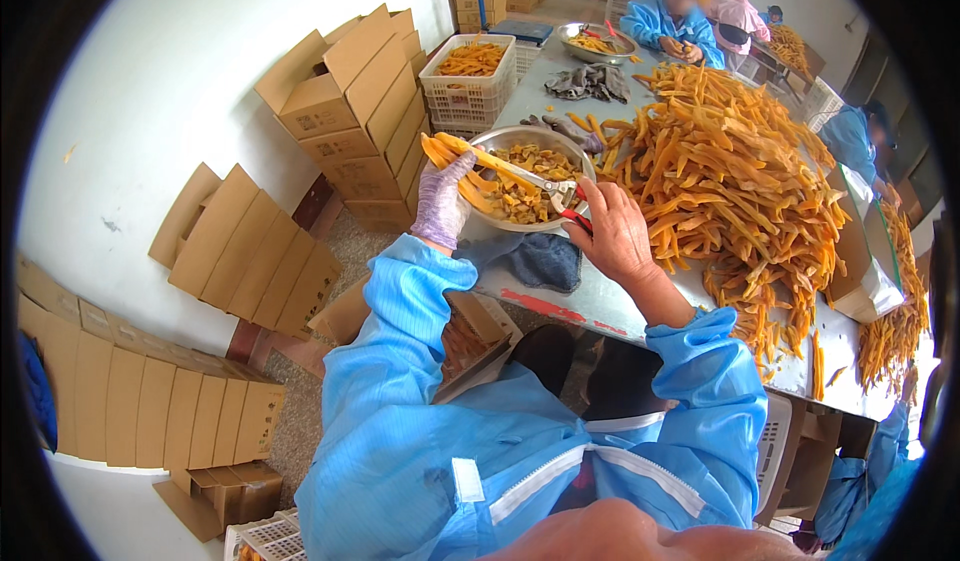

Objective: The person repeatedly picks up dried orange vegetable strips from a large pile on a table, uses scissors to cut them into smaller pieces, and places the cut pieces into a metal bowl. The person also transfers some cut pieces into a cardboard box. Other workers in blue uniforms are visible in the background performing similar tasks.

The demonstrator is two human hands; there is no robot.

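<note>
My left hand (444,202), in a pale purple knit glove, grips a few long orange dried strips (491,162), likely sweet potato. Bare, my right hand (616,232) is closed around red-handled pruning shears (559,188). The shears' blades meet the end of one strip above a steel bowl (587,157). Small cut orange-brown pieces (541,157) lie in this bowl. A dark blue cloth (546,261) lies against the bowl's near side. To the right of my right hand rises a large heap of orange strips (735,171).
The metal table (517,291) has worn red paint along its near edge. Grey cloths (589,82) and a second steel bowl (592,54) lie farther back. A white crate of strips (469,84) and stacked cardboard boxes (352,110) stand left. A co-worker in blue (645,20) sits beyond.
</note>
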